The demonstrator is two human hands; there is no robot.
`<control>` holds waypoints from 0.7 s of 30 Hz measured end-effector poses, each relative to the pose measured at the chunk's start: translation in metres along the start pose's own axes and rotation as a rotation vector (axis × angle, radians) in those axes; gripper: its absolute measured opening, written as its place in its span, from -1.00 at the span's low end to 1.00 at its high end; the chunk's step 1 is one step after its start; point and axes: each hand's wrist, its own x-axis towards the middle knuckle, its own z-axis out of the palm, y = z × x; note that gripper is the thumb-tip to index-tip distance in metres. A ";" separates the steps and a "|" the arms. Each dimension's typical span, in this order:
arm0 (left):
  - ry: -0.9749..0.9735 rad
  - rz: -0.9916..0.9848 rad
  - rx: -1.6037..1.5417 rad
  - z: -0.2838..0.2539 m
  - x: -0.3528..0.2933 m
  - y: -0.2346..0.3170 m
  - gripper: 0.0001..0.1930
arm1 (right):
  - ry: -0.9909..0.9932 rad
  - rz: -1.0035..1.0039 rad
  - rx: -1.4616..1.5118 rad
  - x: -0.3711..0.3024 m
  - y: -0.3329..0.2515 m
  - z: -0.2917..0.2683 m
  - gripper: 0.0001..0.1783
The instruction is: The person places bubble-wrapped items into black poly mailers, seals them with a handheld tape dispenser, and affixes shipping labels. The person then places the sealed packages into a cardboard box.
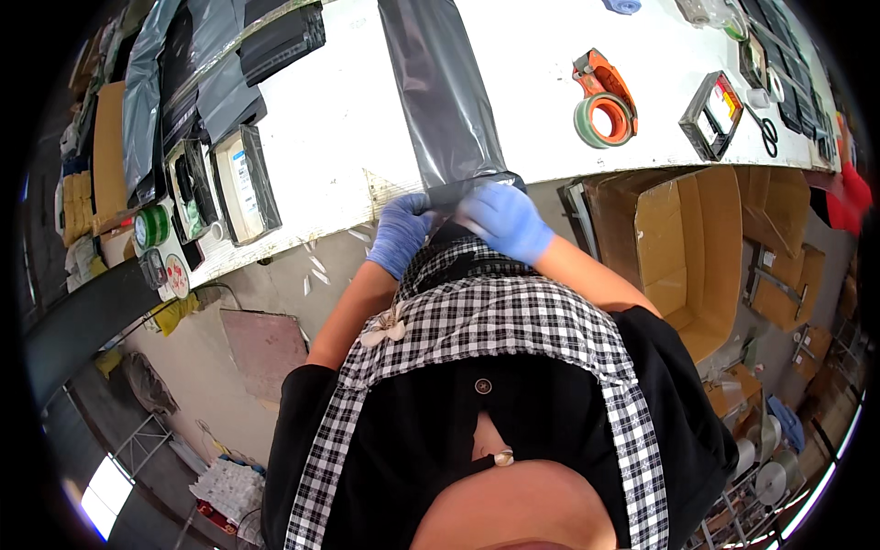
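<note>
Two blue-gloved hands are pressed onto the near end of a long grey plastic mailer bag [440, 92], which is laid flat on the white worktable [339, 119] and stretches from the table's near edge toward twelve o'clock. The bag's dark folded flap is pinched at the table edge by the left hand [401, 231], whose fingers are curled together on it. The right hand [506, 220] is laid over the same flap from the three o'clock side, fingers closed and bent down on it; the two hands are almost touching.

At two o'clock from the bag, an orange tape dispenser with a green roll [605, 105] is seen on the table, and further toward three o'clock a small black-framed box [710, 115] and black scissors [765, 128]. At nine o'clock, wrapped flat packages [243, 183] are stacked beside a green tape roll [151, 226]. An open brown cardboard carton [687, 247] is set below the table at four o'clock.
</note>
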 end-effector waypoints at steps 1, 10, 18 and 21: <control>-0.019 -0.015 -0.017 0.002 0.001 -0.003 -0.80 | -0.078 0.059 -0.068 -0.029 0.000 -0.012 -0.83; 0.546 1.267 0.921 -0.044 0.041 0.000 -0.54 | -0.068 0.416 -0.468 -0.088 0.039 -0.116 -0.67; -0.035 1.747 1.038 -0.034 0.098 0.043 -0.76 | -0.131 -0.521 -0.361 0.040 0.103 -0.042 -0.77; 0.022 1.648 0.772 -0.036 0.097 0.026 -0.79 | -0.174 -0.479 -0.293 0.032 0.103 -0.048 -0.75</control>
